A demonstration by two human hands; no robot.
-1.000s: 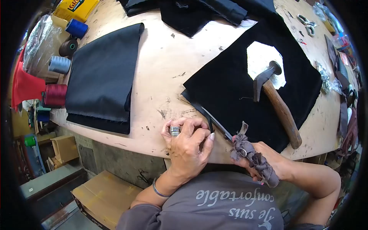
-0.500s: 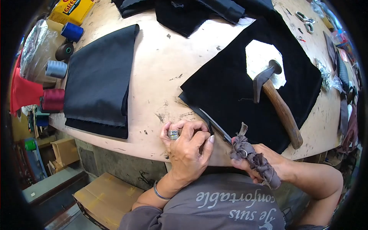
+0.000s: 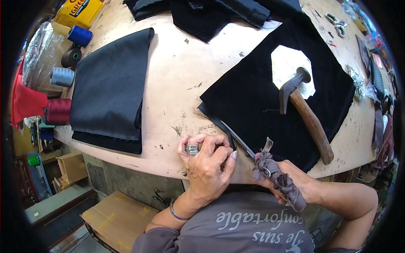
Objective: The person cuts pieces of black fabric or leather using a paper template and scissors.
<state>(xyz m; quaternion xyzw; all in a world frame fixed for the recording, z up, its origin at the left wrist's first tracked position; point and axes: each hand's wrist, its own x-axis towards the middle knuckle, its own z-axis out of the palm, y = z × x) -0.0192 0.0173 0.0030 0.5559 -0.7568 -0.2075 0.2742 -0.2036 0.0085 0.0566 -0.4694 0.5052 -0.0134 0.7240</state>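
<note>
My right hand (image 3: pixel 291 179) is closed round the rag-wrapped handles of a pair of scissors (image 3: pixel 242 142). The blades point up and left, along the lower left edge of a large black cloth (image 3: pixel 249 97) on the table. My left hand (image 3: pixel 209 166) lies at the table's front edge, just left of the blades, fingers curled and a ring showing. A narrow strip of the black cloth (image 3: pixel 230 137) runs down beside the blades to its fingers, which pinch it; the fingertips are partly hidden. A hammer (image 3: pixel 310 120) with a wooden handle lies on the cloth, its head over a white paper piece (image 3: pixel 291 69).
Folded dark cloth (image 3: pixel 109 92) lies at the left, beside thread spools (image 3: pixel 59 110) and a yellow box (image 3: pixel 79 12). More black pieces (image 3: pixel 198 21) lie at the back. Another pair of scissors (image 3: pixel 336 24) rests far right. Below the table stands a cardboard box (image 3: pixel 120 217).
The view has shifted very slightly. Both hands keep nearly the same places and grips; the right hand and scissor handles have turned a little.
</note>
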